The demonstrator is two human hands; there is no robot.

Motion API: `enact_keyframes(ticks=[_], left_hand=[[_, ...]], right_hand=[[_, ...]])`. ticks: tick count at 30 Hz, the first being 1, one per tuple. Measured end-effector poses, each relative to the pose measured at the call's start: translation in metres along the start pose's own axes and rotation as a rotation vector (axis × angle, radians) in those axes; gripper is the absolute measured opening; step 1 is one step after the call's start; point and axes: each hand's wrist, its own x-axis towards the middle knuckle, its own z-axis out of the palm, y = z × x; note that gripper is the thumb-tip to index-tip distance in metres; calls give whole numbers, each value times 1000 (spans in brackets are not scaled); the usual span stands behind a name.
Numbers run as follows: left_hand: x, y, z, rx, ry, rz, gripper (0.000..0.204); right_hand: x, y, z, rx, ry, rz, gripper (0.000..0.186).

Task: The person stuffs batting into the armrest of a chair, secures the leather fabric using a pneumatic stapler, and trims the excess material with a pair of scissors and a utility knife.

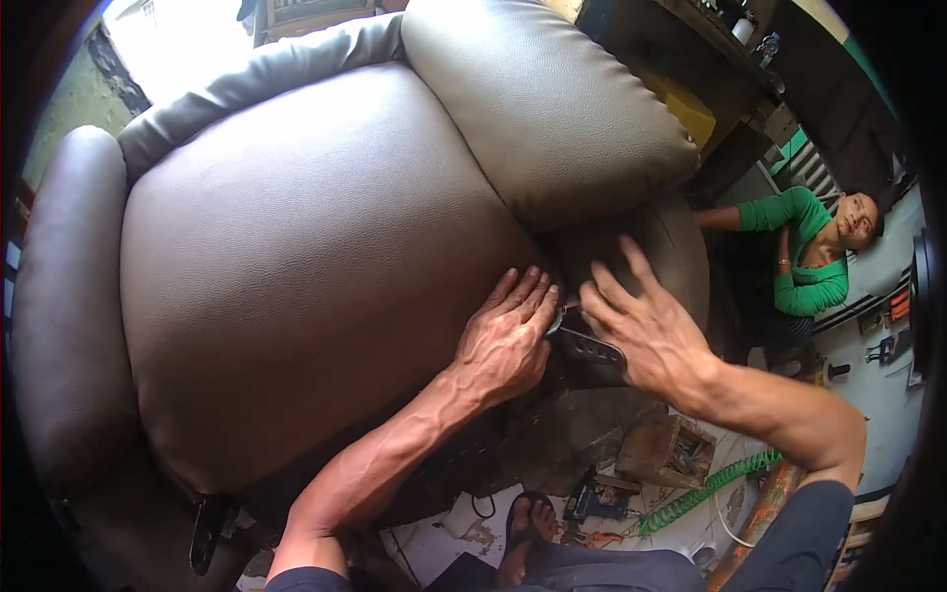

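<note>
A large brown leather-look sofa section (316,237) lies before me, padded cushions facing up. My left hand (505,335) rests on the corner of its wide cushion, fingers stretched out. Close beside it, my right hand (646,331) is over the gap below the smaller cushion (552,109), with its fingers spread. Between my hands a black metal bracket (594,352) with a row of holes sticks out from the sofa's edge. A small shiny metal part shows at the bracket's upper end; the right thumb is partly hidden.
On the floor by my foot are a wooden box (669,452) of small pieces, a power tool (600,496) and a coiled green air hose (705,493). Another bracket (207,533) juts from the near left corner. A person in green (814,247) sits at the right.
</note>
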Motion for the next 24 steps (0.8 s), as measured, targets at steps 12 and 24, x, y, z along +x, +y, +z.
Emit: enact_keyframes(ticks=[12, 24], left_hand=[[12, 3, -3, -27, 160, -126, 29], [108, 39, -53, 558, -540, 300, 16]], right_hand=[[-205, -343, 111, 1336, -524, 686, 53], [-191, -426, 197, 1479, -282, 762, 59]])
